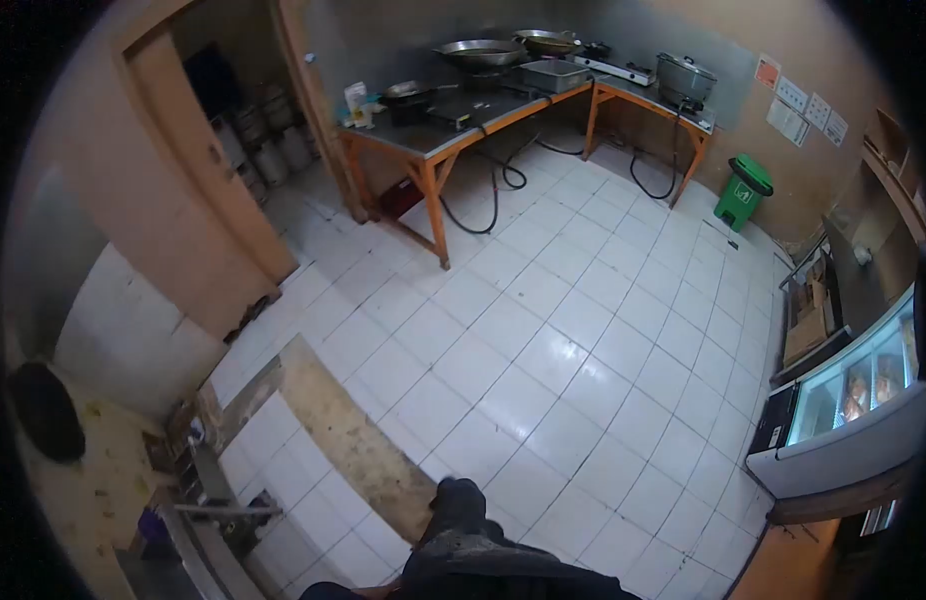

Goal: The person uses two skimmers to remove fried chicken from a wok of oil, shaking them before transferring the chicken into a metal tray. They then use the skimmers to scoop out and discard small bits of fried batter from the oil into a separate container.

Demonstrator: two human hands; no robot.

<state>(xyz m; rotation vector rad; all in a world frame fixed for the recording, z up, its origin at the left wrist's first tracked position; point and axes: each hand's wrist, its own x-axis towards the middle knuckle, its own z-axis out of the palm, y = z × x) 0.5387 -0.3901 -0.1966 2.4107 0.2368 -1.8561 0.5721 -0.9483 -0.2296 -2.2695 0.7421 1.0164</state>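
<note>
Neither of my hands shows in the head view. At the bottom edge are my dark clothes [513, 570] and one dark-clad leg and foot [458, 505], on the floor by a bare concrete strip [348, 440]. Across the room stands an orange-framed work table [435, 165] with a dark top. It carries a large metal wok [480, 55], a second wok [546, 42], a grey tray [555, 74], a smaller pan [411, 92] and a white packet [358, 102]. A lidded pot [686, 78] sits on the right-hand table section, near a gas stove [615, 68].
White floor tiles [543, 350] spread ahead. Black hoses [495, 200] hang to the floor under the table. A green bin [745, 190] stands by the far wall. On the right is a lit glass-topped freezer [853, 390]; on the left, a wooden door [198, 150] beside a doorway.
</note>
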